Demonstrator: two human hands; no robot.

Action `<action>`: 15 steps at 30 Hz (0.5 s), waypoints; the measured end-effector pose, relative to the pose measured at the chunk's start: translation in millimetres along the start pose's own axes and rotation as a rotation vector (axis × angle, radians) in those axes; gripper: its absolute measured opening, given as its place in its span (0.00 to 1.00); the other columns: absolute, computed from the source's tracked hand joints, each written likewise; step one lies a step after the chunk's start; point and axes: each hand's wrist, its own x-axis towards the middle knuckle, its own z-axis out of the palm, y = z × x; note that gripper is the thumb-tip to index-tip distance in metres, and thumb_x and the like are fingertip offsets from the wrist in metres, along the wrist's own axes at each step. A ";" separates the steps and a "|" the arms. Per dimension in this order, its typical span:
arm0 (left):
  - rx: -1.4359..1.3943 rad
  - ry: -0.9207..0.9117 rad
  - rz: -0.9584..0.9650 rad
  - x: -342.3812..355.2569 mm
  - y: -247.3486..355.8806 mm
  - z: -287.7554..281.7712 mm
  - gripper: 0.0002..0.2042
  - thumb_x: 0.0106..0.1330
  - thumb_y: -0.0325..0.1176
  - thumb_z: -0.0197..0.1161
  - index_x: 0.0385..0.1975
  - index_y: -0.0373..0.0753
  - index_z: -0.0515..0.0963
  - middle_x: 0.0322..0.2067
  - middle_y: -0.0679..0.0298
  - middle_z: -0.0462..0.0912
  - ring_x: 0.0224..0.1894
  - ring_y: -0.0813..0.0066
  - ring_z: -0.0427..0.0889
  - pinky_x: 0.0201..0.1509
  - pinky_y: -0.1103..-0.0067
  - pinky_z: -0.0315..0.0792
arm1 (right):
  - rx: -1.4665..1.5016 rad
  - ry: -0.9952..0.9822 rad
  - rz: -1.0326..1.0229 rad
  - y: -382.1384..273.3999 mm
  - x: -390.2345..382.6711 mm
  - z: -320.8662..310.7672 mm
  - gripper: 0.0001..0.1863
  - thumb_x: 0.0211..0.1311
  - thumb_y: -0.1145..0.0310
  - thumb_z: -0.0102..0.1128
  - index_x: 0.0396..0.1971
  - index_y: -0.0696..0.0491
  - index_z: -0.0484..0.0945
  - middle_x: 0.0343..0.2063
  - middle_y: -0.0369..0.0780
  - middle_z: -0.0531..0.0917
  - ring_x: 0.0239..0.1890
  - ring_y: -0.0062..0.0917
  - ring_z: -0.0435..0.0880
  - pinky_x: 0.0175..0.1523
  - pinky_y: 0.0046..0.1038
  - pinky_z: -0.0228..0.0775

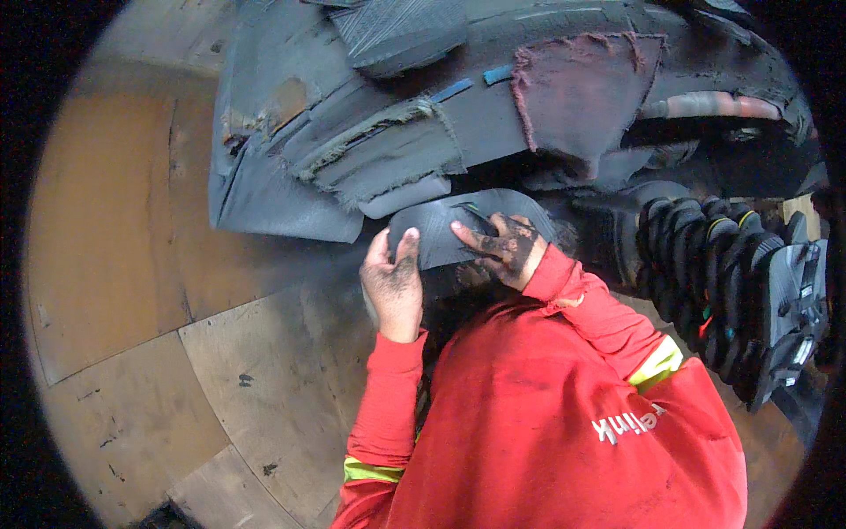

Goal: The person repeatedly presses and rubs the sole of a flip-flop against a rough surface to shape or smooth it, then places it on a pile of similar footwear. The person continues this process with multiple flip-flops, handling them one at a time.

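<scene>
My left hand (397, 282) grips the near left end of a grey rubber sole (441, 242), thumb on its top face and fingers closed around the edge. My right hand (502, 247), smudged black, holds the same sole farther right, its fingers pressed on the top beside a small dark green piece (471, 210), which is too small to name for certain. The sole is held slanted just in front of a dust-covered, padded grey work surface.
The padded surface (335, 176) carries frayed cloth patches, a faded pink cloth (582, 97) and blue strips (454, 88). At the right hangs a long row of several black flip-flops (784, 300). Wooden boards (115, 229) cover the floor at the left.
</scene>
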 end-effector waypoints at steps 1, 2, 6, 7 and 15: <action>-0.024 -0.009 0.056 -0.6 1.1 -3.8 0.10 0.69 0.31 0.65 0.41 0.28 0.79 0.27 0.70 0.79 0.31 0.86 0.71 0.37 0.83 0.69 | 0.023 -0.050 0.002 -2.0 5.0 -4.0 0.40 0.56 0.63 0.64 0.71 0.34 0.62 0.44 0.48 0.78 0.42 0.43 0.77 0.50 0.42 0.68; -0.025 0.025 0.037 -3.7 2.4 -7.1 0.11 0.68 0.30 0.65 0.41 0.27 0.79 0.27 0.71 0.78 0.31 0.86 0.70 0.36 0.83 0.68 | 0.063 -0.051 -0.026 -3.9 10.2 -7.7 0.39 0.59 0.62 0.61 0.72 0.32 0.60 0.47 0.49 0.78 0.44 0.44 0.78 0.51 0.45 0.67; -0.163 0.147 -0.039 -11.3 13.5 -22.7 0.11 0.67 0.27 0.65 0.44 0.27 0.79 0.30 0.69 0.80 0.32 0.86 0.72 0.39 0.84 0.69 | 0.072 -0.267 -0.039 -14.9 30.8 -14.8 0.39 0.62 0.63 0.57 0.73 0.31 0.56 0.52 0.47 0.77 0.51 0.43 0.76 0.52 0.47 0.67; -0.176 0.134 -0.013 -14.1 17.4 -26.9 0.11 0.68 0.27 0.65 0.45 0.27 0.79 0.31 0.69 0.81 0.34 0.85 0.73 0.41 0.84 0.70 | 0.092 -0.306 -0.037 -17.2 34.0 -16.3 0.39 0.62 0.63 0.57 0.73 0.31 0.55 0.53 0.46 0.77 0.52 0.43 0.76 0.53 0.48 0.67; -0.105 0.233 0.015 -52.3 51.2 -61.8 0.12 0.69 0.28 0.63 0.47 0.29 0.78 0.42 0.63 0.83 0.43 0.80 0.77 0.52 0.82 0.70 | 0.022 0.027 -0.388 -49.8 50.2 -8.4 0.46 0.52 0.69 0.65 0.73 0.33 0.58 0.42 0.45 0.78 0.39 0.37 0.77 0.49 0.42 0.66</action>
